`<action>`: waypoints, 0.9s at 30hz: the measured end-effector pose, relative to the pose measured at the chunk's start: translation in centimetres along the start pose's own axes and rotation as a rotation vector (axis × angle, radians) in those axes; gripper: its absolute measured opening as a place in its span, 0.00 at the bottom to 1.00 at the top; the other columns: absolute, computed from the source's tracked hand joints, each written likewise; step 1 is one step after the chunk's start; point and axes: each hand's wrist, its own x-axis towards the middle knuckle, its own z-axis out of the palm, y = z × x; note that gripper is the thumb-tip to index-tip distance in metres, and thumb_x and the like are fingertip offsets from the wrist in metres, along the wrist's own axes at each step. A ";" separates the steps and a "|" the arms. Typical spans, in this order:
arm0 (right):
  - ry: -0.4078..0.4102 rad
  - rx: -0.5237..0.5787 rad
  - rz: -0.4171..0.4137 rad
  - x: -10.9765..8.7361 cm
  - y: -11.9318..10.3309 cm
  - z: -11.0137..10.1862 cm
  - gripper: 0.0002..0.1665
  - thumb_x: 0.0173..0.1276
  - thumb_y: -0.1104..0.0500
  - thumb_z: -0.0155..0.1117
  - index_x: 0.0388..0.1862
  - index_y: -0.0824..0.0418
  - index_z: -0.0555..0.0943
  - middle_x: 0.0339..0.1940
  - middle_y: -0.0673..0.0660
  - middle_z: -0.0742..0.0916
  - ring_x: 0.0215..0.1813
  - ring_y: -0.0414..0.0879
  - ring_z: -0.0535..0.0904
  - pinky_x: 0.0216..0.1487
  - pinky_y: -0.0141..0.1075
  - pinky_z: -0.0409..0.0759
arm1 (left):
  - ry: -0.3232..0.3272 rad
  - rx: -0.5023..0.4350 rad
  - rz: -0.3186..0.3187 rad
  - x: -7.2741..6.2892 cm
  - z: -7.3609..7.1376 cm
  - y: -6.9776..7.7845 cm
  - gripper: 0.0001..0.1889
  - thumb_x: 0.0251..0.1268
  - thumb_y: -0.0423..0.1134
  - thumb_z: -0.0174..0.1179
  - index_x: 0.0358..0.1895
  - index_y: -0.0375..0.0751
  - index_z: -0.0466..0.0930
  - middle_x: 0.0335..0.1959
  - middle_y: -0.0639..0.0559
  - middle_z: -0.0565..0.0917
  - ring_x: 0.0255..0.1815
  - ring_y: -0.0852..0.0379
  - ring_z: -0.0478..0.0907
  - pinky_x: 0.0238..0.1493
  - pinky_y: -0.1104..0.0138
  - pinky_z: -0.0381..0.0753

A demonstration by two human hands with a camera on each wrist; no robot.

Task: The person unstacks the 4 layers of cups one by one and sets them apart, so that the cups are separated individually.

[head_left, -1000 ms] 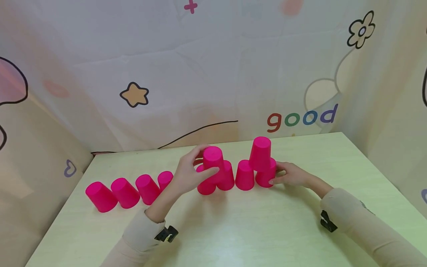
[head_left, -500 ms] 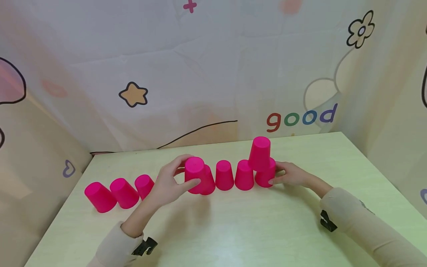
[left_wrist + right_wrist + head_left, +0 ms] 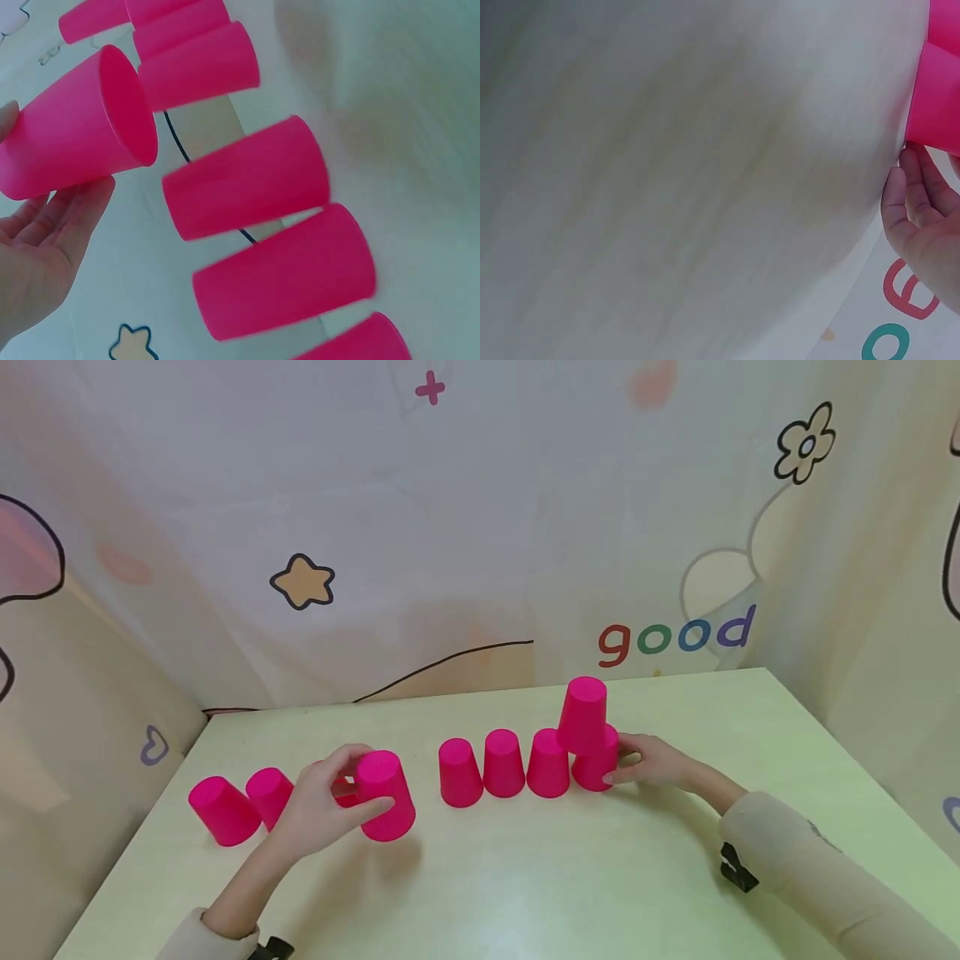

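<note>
Lifted cup (image 3: 392,783) hangs beside a standing row (image 3: 504,764)

At a pale desk (image 3: 555,885), we see the left hand (image 3: 318,810) hold the lifted cup, pink and mouth down, off the surface, with a shadow (image 3: 397,862) beneath. Its grip is curled about the cup, thumb across the near side and fingers behind, spread no wider than the cup itself. The right hand (image 3: 651,762) is posted at the other side; its grip straddles the right-end cup (image 3: 592,771), thumb in front, fingertips touching, though how firmly they press we cannot tell.

Four cups make up the row, all bottom up, and a top cup (image 3: 582,716) appears to rest across the two at the right. The row's left-end cup (image 3: 461,774) has nothing on it. As we judge it, the coming move turns on the gap between that cup and the lifted one: the lifted cup lies to its left and closer to the head camera, its long axis near upright and roughly parallel with the standing cups. The left hand is by far the nearer to that gap; the right hand is at the far end of the row. Farther left stand more cups (image 3: 225,812); some are behind the left hand, and we cannot tell their number.
</note>
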 end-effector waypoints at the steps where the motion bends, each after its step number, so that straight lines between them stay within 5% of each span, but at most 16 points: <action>1: -0.004 0.003 -0.006 -0.1 0.1 0.1 0.37 0.53 0.53 0.70 0.59 0.64 0.68 0.50 0.59 0.79 0.52 0.54 0.73 0.54 0.54 0.70 | 0.000 0.014 -0.014 -0.3 -0.2 -0.3 0.27 0.45 0.41 0.71 0.51 0.47 0.71 0.39 0.56 0.79 0.37 0.57 0.80 0.39 0.65 0.79; 9: -0.034 0.016 -0.005 0.0 0.2 -0.1 0.38 0.51 0.52 0.71 0.59 0.63 0.69 0.49 0.57 0.78 0.51 0.53 0.72 0.54 0.53 0.70 | -0.012 -0.012 -0.042 -2.1 -1.4 -1.9 0.26 0.46 0.37 0.70 0.51 0.40 0.71 0.40 0.50 0.79 0.38 0.56 0.80 0.38 0.66 0.79; 19: -0.035 -0.006 -0.010 0.4 0.4 -0.1 0.37 0.52 0.52 0.71 0.59 0.64 0.69 0.49 0.58 0.78 0.51 0.53 0.72 0.54 0.54 0.69 | -0.057 0.010 -0.182 -2.4 -1.6 -3.5 0.28 0.43 0.38 0.72 0.50 0.39 0.70 0.41 0.48 0.77 0.40 0.52 0.76 0.37 0.66 0.79; 27: -0.020 -0.029 0.002 0.3 0.3 0.0 0.35 0.52 0.53 0.70 0.58 0.63 0.70 0.48 0.58 0.79 0.50 0.53 0.72 0.54 0.55 0.68 | -0.088 0.020 -0.191 -2.2 -1.4 -4.5 0.27 0.43 0.40 0.72 0.47 0.40 0.70 0.39 0.49 0.77 0.39 0.52 0.75 0.38 0.66 0.78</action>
